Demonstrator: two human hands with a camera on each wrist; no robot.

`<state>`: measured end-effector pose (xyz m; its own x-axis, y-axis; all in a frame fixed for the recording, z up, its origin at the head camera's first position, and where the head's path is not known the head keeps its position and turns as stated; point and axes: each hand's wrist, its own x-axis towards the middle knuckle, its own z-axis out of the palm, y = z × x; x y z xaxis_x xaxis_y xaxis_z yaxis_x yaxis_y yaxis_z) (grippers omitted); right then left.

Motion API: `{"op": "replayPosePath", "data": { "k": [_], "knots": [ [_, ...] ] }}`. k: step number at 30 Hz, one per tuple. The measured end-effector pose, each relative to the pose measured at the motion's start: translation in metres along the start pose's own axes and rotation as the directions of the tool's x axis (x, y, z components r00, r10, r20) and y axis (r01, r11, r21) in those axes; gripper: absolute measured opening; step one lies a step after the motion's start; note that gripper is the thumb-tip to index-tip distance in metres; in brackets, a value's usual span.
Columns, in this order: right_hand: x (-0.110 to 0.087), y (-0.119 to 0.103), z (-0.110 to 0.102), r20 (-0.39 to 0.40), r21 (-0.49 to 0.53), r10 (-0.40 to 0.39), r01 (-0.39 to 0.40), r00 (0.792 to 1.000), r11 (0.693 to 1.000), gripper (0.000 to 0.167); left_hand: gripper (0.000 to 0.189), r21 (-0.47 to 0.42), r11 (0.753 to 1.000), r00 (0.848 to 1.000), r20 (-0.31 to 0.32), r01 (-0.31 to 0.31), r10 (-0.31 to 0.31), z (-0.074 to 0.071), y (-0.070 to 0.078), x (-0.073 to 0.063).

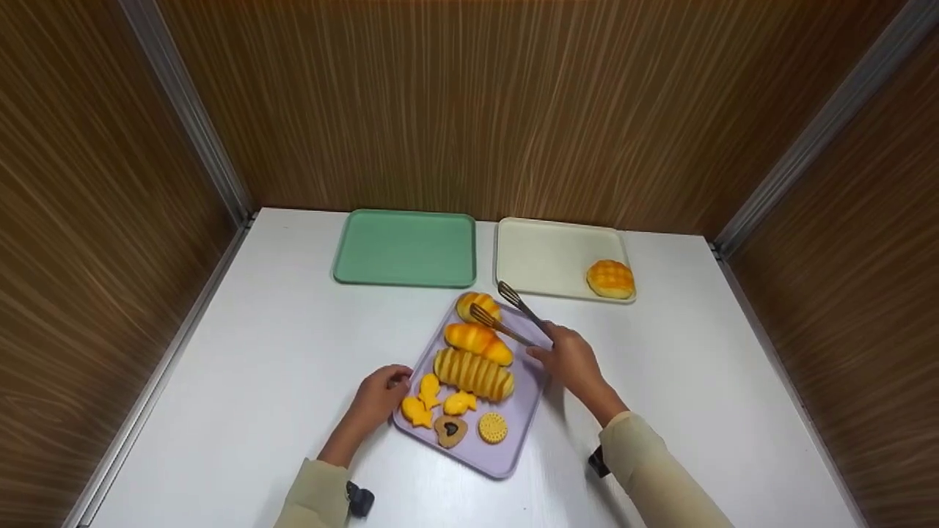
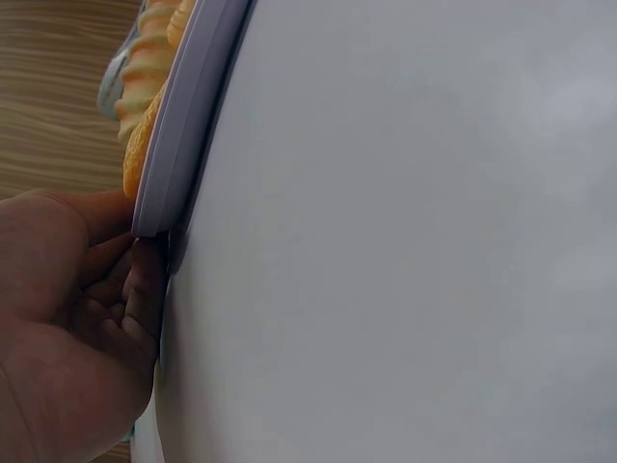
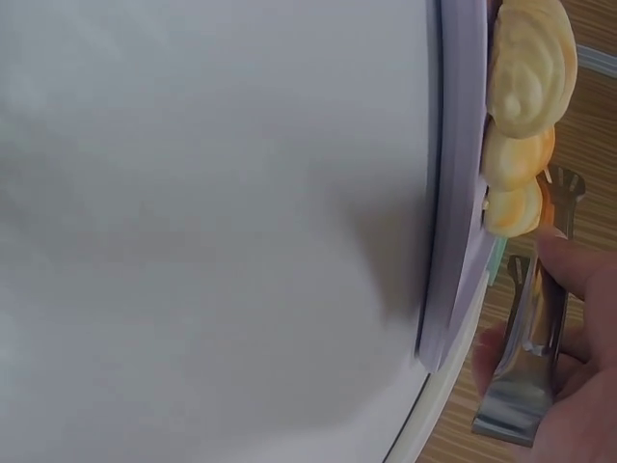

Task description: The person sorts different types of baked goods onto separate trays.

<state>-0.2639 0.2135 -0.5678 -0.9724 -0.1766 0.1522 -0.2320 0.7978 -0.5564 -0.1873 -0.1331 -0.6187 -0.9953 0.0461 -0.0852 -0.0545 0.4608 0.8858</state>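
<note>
A lilac tray [image 1: 506, 458] lies slanted on the table, bearing several toy breads and biscuits. At its left edge my left hand [image 1: 378, 397] pinches the rim, thumb over it and fingers beneath, as the left wrist view shows. My right hand [image 1: 576, 363] holds metal tongs [image 3: 521, 391], their two slotted tips spread apart. One tip overlaps the round striped bun [image 1: 469, 302] at the tray's far end; the other stands to its right. Nearer me come a croissant-like bread [image 1: 477, 341], a long ridged loaf [image 1: 473, 374], several yellow fish-shaped pieces [image 1: 460, 402], a heart biscuit [image 1: 444, 434] and a round biscuit [image 1: 492, 427].
A green tray [image 1: 407, 249] stands at the back left of the table. Beside it, a cream tray [image 1: 546, 257] bears a round scored bun [image 1: 610, 279] in its near right corner. Wood-grain panels [image 1: 469, 110] enclose the white table [image 1: 242, 352] at the back and both sides.
</note>
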Motion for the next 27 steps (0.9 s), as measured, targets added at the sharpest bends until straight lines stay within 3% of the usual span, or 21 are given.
{"op": "replayPosePath", "data": {
  "k": [11,21,27],
  "knots": [
    [0.006,-0.003,0.0,-0.001,-0.043,-0.024,0.024,1.0,0.999,0.055,0.025,-0.003,0.999,0.998,0.017,0.053,-0.052,0.001,0.0,0.003],
    [0.008,-0.002,-0.006,0.036,-0.125,-0.028,0.032,0.999,0.992,0.054,0.025,-0.001,0.999,0.998,0.031,0.051,-0.051,0.001,-0.001,0.002],
    [0.008,-0.005,-0.012,-0.05,-0.227,-0.131,0.116,0.99,0.967,0.046,0.026,0.0,1.0,1.0,0.018,0.024,-0.024,0.0,0.001,0.001]
  ]
}}
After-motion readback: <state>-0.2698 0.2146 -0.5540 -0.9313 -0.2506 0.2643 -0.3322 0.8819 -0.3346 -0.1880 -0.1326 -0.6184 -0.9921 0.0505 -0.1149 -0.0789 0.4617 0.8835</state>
